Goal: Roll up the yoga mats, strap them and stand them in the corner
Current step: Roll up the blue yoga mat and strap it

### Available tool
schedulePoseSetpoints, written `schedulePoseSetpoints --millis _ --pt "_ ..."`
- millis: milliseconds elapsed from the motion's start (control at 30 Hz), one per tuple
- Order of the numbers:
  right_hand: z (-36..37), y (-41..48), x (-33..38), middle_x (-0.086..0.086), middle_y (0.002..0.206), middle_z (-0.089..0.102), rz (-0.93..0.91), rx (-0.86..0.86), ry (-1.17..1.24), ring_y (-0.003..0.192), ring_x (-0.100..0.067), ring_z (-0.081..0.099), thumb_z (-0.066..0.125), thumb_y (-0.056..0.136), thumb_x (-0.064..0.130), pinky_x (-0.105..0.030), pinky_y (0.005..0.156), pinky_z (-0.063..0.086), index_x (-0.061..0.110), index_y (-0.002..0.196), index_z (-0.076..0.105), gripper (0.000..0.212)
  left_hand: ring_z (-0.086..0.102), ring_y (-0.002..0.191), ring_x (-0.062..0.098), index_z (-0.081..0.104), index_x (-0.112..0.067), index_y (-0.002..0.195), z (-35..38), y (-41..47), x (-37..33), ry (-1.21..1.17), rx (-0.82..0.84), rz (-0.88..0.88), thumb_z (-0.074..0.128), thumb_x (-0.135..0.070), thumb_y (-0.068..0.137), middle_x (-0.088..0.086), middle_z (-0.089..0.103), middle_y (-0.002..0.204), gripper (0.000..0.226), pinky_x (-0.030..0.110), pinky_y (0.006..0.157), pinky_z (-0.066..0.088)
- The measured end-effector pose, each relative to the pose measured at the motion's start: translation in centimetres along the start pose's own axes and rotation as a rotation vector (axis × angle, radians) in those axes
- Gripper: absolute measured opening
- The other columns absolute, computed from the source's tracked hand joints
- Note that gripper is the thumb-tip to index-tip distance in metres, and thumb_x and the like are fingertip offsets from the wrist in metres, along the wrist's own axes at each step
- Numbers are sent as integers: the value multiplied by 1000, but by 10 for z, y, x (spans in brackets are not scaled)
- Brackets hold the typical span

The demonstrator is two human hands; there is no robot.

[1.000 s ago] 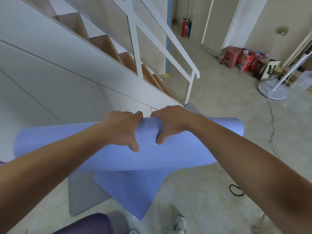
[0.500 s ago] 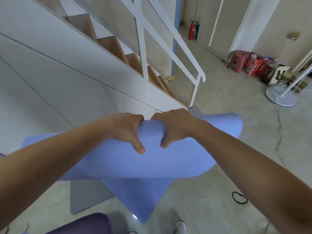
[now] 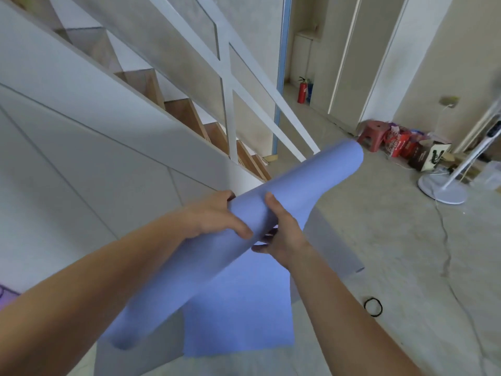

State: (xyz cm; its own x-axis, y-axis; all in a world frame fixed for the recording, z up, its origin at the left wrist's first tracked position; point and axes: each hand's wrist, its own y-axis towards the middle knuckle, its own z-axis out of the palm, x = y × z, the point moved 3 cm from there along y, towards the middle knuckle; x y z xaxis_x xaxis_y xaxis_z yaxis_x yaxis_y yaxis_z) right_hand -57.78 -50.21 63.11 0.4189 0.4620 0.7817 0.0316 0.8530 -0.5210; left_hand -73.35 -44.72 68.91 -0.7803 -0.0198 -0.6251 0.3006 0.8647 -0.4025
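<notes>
While the staircase fills the left, the blue yoga mat hangs in mid-air above the floor, mostly rolled and tilted, its loose tail drooping down. The left hand curls over the roll, and the right hand clamps it from below, thumb on top. Best to wind tight with the edges flush. The black band lies on the floor nearby.

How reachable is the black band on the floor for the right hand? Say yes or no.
Probably no, not yet: the right hand grips the blue mat, only partly rolled. The black band lies uncovered on the floor, well below.
</notes>
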Motion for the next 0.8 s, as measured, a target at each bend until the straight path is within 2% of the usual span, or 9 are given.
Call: schedulePoseSetpoints --millis 133,233,300,367,467,533,667,733,800 --pt "-15 4 4 -7 116 71 -27 -104 145 105 -31 68 88 59 47 -52 88 57 14 119 62 74 74 95 22 66 -25 118 25 -3 5 -308 216 -26 89 -34 57 -2 77 104 66 45 93 57" --pt "-20 5 2 -7 100 73 -14 -345 122 90 -31 70 92 51 33 -45 80 60 10 101 64 62 74 98 23 64 -22 127 44 -1 7 -317 286 -50 84 -47 64 -1 75 110 71 45 97 55" --pt "-22 7 4 -4 88 66 -23 -494 23 77 -27 64 92 55 27 -35 70 56 8 89 59 51 67 107 23 46 -23 141 49 -3 8 -25 145 -25 79 -63 57 -4 62 125 99 42 97 52" --pt "-20 12 4 -4 82 62 -23 -574 -20 75 -28 61 91 59 27 -35 69 54 7 88 57 50 56 115 28 18 -24 152 65 -17 6 407 -12 61 79 -64 59 0 42 133 118 37 90 48" --pt "-11 14 -7 -3 94 66 12 -555 -30 85 -28 64 91 58 38 -40 76 55 10 100 57 60 52 108 28 5 -21 153 97 -32 15 628 -197 106 79 -40 69 1 37 133 113 34 73 43" --pt "-14 16 -22 0 109 66 -21 -421 17 95 -23 64 90 54 46 -43 80 58 14 116 57 78 56 104 23 18 -30 149 94 -27 34 393 -182 82 75 -28 68 -6 43 131 99 33 74 48" --pt "-35 19 -44 1 129 65 17 -118 77 118 -21 63 87 46 67 -48 98 51 20 137 50 109 65 109 7 53 -38 130 74 -24 49 -333 155 155 85 -7 65 -20 67 119 79 34 92 54" --pt "-35 21 -42 -7 128 67 -3 -27 137 119 -27 63 88 56 59 -50 102 50 11 137 52 101 69 107 10 63 -33 126 75 -24 53 -488 278 130 83 1 68 -12 73 116 70 40 96 54" --pt "-35 22 -39 -10 118 71 -26 -150 119 110 -31 68 90 62 38 -51 97 53 5 126 59 79 70 107 15 65 -31 124 79 -18 60 -507 366 44 82 -4 70 -8 74 116 63 45 100 52"
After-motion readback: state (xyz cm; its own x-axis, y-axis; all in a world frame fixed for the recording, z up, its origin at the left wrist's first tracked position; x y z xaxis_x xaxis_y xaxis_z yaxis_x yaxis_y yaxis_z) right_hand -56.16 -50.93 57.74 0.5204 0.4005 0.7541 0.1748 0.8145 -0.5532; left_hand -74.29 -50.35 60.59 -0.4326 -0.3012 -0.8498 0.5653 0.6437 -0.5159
